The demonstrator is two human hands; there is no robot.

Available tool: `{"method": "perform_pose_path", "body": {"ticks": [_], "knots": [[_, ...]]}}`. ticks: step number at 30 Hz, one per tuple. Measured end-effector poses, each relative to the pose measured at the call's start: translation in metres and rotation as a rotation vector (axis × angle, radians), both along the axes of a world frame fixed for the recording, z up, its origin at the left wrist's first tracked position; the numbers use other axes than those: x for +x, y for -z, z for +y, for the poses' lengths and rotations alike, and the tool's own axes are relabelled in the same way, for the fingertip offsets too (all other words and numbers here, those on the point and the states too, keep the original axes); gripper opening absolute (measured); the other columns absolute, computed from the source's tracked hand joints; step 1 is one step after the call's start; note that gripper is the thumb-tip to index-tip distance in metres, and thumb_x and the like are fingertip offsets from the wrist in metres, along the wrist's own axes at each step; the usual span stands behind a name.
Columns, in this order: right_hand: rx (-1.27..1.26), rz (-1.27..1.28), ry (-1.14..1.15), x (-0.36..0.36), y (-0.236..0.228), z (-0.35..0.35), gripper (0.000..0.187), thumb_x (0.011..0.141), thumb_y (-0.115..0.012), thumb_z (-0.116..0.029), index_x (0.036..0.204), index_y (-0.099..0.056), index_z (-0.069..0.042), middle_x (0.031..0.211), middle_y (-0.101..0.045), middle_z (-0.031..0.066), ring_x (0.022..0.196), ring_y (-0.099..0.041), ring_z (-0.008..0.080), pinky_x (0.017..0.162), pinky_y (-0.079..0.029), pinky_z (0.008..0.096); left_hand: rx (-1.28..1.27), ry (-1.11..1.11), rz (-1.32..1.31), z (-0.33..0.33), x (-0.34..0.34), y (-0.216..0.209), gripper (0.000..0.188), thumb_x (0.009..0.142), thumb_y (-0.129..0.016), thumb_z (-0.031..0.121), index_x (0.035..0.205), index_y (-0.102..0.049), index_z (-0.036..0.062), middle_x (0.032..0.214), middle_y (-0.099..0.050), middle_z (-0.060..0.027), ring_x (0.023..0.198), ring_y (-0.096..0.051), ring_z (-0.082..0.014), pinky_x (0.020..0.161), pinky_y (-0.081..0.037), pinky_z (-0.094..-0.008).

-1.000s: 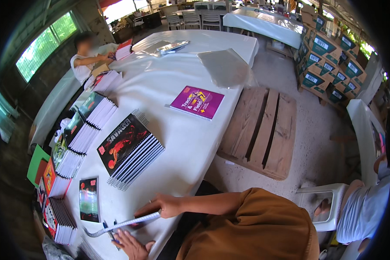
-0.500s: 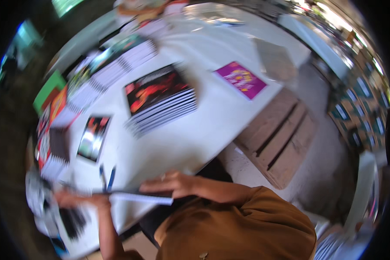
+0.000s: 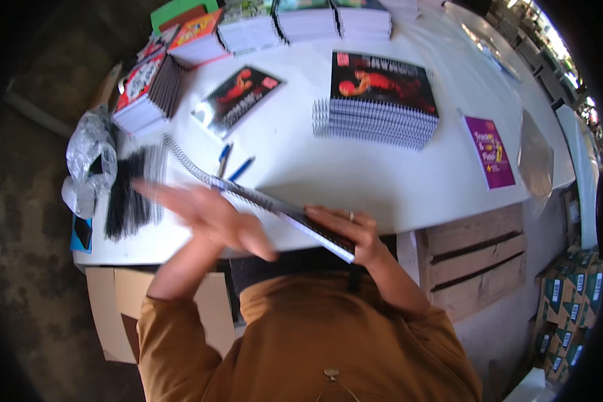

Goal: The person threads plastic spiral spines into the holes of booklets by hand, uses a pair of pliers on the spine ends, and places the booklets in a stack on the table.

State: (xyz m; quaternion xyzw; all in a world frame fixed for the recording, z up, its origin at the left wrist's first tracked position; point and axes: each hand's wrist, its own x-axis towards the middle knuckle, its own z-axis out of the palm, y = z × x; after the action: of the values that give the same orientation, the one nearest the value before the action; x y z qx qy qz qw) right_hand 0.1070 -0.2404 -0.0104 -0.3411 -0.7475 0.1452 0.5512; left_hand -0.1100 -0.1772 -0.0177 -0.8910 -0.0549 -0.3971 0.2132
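A dark-covered book (image 3: 313,230) with white pages lies tilted along the table's near edge. My right hand (image 3: 350,231) presses on its cover at the right end, with a ring on one finger. A spiral binding coil (image 3: 189,162) runs along the book's far edge and sticks out past its left end. Beside the coil, my left hand (image 3: 208,211) is spread and smeared by motion, with nothing visible in it. Two blue pens (image 3: 241,169) lie just beyond the coil. More loose black coils (image 3: 124,197) rest in a bunch at the left.
A stack of coil-bound dark books (image 3: 384,100) stands beyond my right hand, with a single dark booklet (image 3: 238,100) left of it. Further stacks (image 3: 308,23) line the far edge. A purple booklet (image 3: 490,153), crumpled plastic (image 3: 90,161) and a wooden pallet (image 3: 476,251) are around.
The view has swung left, so the table sits differently. My left hand has come off the coil end and opened out; my right hand has stayed on the book.
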Motion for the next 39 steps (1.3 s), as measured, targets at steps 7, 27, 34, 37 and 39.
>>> {"method": "perform_pose_path", "body": {"ticks": [7,27,34,37,39], "knots": [[0.0,0.067,-0.013,0.009,0.001,0.009,0.042,0.071,-0.066,-0.002,0.112,-0.059,-0.004,0.108,-0.061,0.0135,0.095,-0.062,0.0271,0.082,-0.049,0.0348,-0.499,0.085,0.186,0.004,0.006,0.003,0.093,0.076,-0.045,0.068,0.133,-0.022,-0.002,0.136,-0.02,-0.0291,0.117,-0.033,-0.0477,0.088,-0.016,-0.0747],[-0.034,0.03,0.018,-0.006,0.007,0.017,0.054,0.064,-0.068,-0.004,0.116,-0.057,-0.011,0.114,-0.06,0.0069,0.098,-0.06,0.0252,0.078,-0.05,0.0332,-0.431,-0.1,-0.74,0.041,0.055,-0.059,0.067,0.088,-0.036,0.038,0.135,-0.019,-0.0072,0.133,-0.029,-0.0198,0.121,-0.03,-0.0301,0.099,-0.027,-0.0414],[-0.082,0.161,0.032,-0.013,-0.002,0.022,0.046,0.071,-0.069,-0.009,0.115,-0.056,-0.004,0.1,-0.064,0.0138,0.085,-0.064,0.0265,0.074,-0.051,0.0326,-0.343,0.161,0.015,-0.035,0.048,-0.003,0.085,0.081,-0.044,0.064,0.134,-0.026,0.0011,0.131,-0.034,-0.0193,0.115,-0.035,-0.0487,0.085,-0.033,-0.0619],[0.003,0.006,0.029,-0.02,-0.001,0.019,0.044,0.071,-0.068,-0.01,0.113,-0.057,-0.005,0.098,-0.064,0.0136,0.084,-0.064,0.0256,0.073,-0.051,0.0333,-0.359,0.015,-0.058,-0.026,0.052,-0.011,0.085,0.08,-0.045,0.065,0.132,-0.028,-0.0003,0.131,-0.033,-0.0206,0.116,-0.034,-0.0486,0.089,-0.029,-0.0621],[-0.113,0.029,-0.032,-0.02,-0.002,0.019,0.046,0.071,-0.065,-0.01,0.116,-0.055,-0.008,0.102,-0.063,0.011,0.084,-0.064,0.0271,0.071,-0.051,0.0341,-0.343,-0.148,-0.145,-0.015,0.063,-0.033,0.086,0.079,-0.046,0.065,0.131,-0.03,-0.0016,0.132,-0.033,-0.0218,0.118,-0.032,-0.0486,0.093,-0.024,-0.0623]]}}
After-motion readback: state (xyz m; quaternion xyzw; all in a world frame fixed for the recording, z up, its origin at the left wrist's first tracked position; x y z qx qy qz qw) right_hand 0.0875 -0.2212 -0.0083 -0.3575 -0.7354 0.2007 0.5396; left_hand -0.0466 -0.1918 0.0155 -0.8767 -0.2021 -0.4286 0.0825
